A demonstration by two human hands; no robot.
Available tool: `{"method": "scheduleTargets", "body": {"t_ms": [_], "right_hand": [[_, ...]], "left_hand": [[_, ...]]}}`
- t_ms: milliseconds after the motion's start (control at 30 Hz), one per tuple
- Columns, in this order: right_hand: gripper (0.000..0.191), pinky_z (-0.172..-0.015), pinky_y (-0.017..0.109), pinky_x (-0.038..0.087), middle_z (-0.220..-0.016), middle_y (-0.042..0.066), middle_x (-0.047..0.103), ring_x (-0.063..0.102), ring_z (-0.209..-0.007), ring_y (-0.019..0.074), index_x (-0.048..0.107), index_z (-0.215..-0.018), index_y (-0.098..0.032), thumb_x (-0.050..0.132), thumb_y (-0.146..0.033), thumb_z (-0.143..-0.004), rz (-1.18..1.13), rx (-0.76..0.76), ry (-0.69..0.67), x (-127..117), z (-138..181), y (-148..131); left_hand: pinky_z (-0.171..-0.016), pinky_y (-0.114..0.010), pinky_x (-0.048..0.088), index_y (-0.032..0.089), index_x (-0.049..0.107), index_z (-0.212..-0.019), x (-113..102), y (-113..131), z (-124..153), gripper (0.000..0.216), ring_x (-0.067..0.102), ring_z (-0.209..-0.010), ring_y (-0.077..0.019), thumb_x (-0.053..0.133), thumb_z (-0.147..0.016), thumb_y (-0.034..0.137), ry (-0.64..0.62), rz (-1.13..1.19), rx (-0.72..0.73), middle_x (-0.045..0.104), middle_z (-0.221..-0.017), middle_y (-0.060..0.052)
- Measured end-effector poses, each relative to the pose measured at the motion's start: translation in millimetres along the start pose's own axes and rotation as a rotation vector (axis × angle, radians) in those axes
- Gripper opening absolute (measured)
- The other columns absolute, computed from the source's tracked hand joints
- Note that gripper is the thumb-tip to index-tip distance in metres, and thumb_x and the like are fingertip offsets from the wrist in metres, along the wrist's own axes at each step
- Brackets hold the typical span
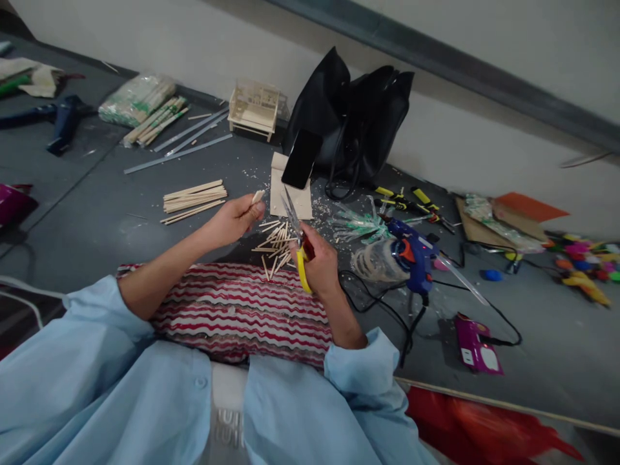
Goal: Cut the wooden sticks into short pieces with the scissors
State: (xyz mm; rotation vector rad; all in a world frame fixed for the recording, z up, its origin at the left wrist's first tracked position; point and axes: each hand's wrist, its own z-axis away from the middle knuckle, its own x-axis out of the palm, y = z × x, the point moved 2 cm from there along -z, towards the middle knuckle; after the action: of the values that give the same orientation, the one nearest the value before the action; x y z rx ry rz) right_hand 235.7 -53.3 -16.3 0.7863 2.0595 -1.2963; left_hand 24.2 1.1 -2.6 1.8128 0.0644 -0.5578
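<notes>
Pinched between the fingers of my left hand (241, 216) are short pale wooden sticks (258, 196), with only their ends showing. My right hand (320, 258) grips yellow-handled scissors (292, 213) whose blades point up and away from me, just right of my left hand. Below the blades lies a loose pile of cut sticks (275, 245). To the left, longer wooden sticks (194, 197) rest in a bundle. A beige sheet (299, 205) lies behind the scissors, with a black phone (302, 159) on it.
A blue glue gun (417, 255) rests on a plastic jar (380, 259) at right, its cable trailing across the table. A black bag (349, 116) and a small wooden model (252, 110) stand by the wall. A striped cushion (242, 314) lies under my forearms. Pliers (426, 201) lie farther right.
</notes>
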Motion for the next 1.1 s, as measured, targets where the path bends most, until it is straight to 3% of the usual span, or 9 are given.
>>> {"method": "scheduleTargets", "body": {"t_ms": [167,367,500,767,1100], "right_hand": [[0.043,-0.086,0.03,0.052,-0.112,0.008,0.07,0.065,-0.092,0.0188,0.059,-0.129,-0.021,0.057,-0.033,-0.088,0.0,-0.005,-0.032,0.0,0.0,-3.2],[0.043,-0.079,0.029,0.052,-0.104,0.006,0.07,0.063,-0.083,0.0175,0.058,-0.13,-0.023,0.057,-0.032,-0.088,0.021,-0.02,-0.057,0.6,1.8,-8.3],[0.042,-0.077,0.028,0.051,-0.093,0.005,0.068,0.06,-0.077,0.0159,0.059,-0.129,-0.022,0.056,-0.032,-0.089,0.021,-0.037,-0.06,1.2,2.9,-11.0],[0.043,-0.077,0.027,0.05,-0.093,0.005,0.066,0.059,-0.077,0.0157,0.058,-0.132,-0.022,0.055,-0.031,-0.089,0.032,-0.03,-0.079,1.4,4.5,-14.0],[0.044,-0.082,0.029,0.051,-0.106,0.008,0.068,0.063,-0.087,0.018,0.057,-0.132,-0.021,0.055,-0.032,-0.09,0.025,-0.022,-0.071,0.7,6.0,-16.3]], "left_hand": [[-0.056,-0.023,0.034,0.019,0.045,-0.075,-0.4,8.4,4.2,0.029,0.045,-0.056,-0.0108,0.036,-0.097,0.035,0.049,-0.263,0.105,0.045,-0.062,0.002],[-0.061,-0.026,0.039,0.019,0.046,-0.078,7.8,9.6,7.1,0.024,0.055,-0.065,-0.0162,0.036,-0.098,0.028,0.061,-0.459,0.107,0.052,-0.069,-0.003],[-0.063,-0.027,0.044,0.017,0.051,-0.084,12.1,9.5,9.8,0.018,0.059,-0.07,-0.0175,0.04,-0.096,0.024,0.048,-0.536,0.11,0.058,-0.077,-0.006],[-0.066,-0.029,0.047,0.015,0.057,-0.092,19.6,9.6,13.1,0.018,0.06,-0.074,-0.019,0.039,-0.095,0.02,0.04,-0.63,0.142,0.06,-0.084,-0.009],[-0.069,-0.03,0.045,0.013,0.057,-0.094,21.7,12.8,15.0,0.017,0.059,-0.076,-0.0204,0.04,-0.091,0.011,0.059,-0.763,0.15,0.061,-0.084,-0.01]]}}
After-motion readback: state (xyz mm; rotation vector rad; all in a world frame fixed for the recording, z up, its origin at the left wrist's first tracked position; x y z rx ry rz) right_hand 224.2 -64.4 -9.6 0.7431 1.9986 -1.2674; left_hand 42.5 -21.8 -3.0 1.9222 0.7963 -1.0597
